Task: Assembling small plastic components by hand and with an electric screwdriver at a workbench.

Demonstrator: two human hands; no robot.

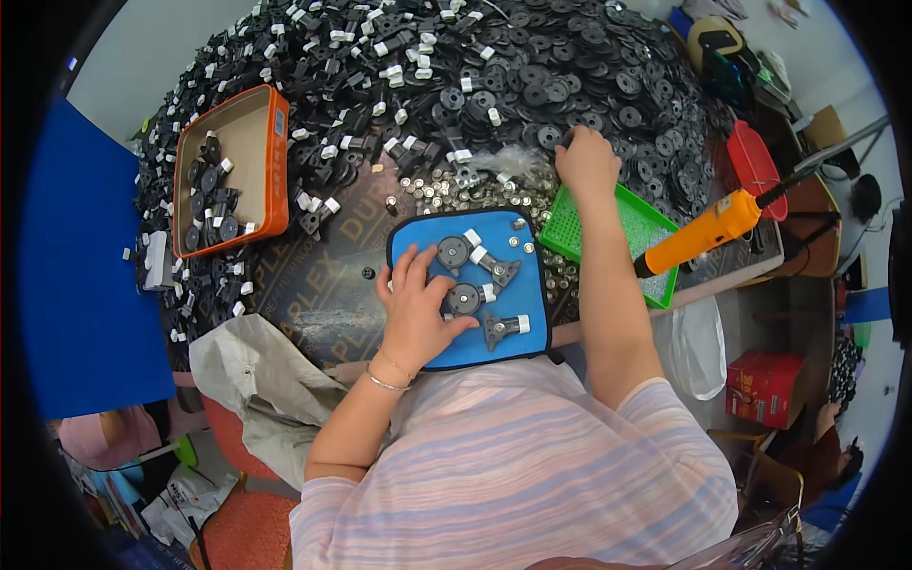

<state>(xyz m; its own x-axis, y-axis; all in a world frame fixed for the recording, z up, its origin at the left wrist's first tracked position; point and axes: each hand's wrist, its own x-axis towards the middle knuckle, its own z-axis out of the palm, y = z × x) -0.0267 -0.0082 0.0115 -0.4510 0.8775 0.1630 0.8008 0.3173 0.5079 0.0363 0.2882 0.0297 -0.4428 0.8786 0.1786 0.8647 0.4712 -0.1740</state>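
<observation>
My left hand (416, 302) rests over a blue mat (432, 228) with its fingers spread. Its thumb and forefinger lie either side of a black disc part (464, 299) with a white end. Another disc part (453, 252) lies just above the fingers. Two black brackets with white ends, an upper one (498, 270) and a lower one (502, 329), lie to the right. Stretched far forward, my right hand (587, 163) is at the near edge of a heap of black discs (617, 81). Its fingers are curled, and their tips are partly hidden beside a disc (549, 137).
Black brackets with white ends (351, 57) are heaped at the far left, around an orange-rimmed box (277, 180). Small metal pieces (442, 193) lie beyond the mat. A green tray (560, 231) sits under my right forearm, near an orange power screwdriver (703, 231). A red basket (755, 166) stands right.
</observation>
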